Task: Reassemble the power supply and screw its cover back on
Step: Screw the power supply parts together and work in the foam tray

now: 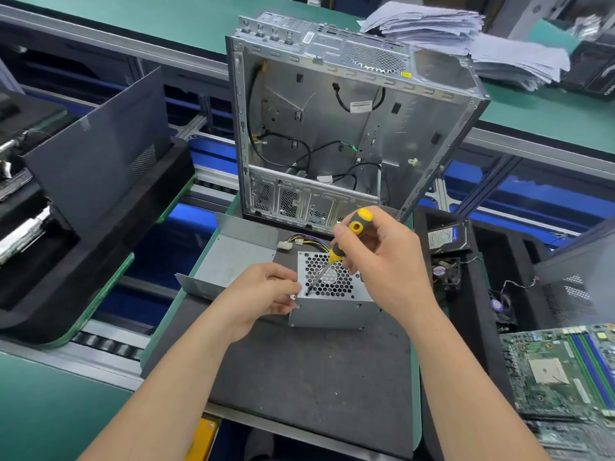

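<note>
Gripping a yellow-black screwdriver [346, 242], right hand [382, 261]; left fingers [283, 291] pinching the grey, honeycomb-vented power supply [332, 294].

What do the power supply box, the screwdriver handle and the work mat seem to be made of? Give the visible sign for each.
Power supply box: likely bare sheet steel; dull grey sheen, punched hex vents.
Screwdriver handle: probably moulded plastic or rubber; yellow and black, smooth.
Work mat: looks like foam or rubber; matte dark grey, no shine.

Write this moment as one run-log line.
right hand: screwdriver on power supply corner | left hand: steadying it | cover: off
</note>
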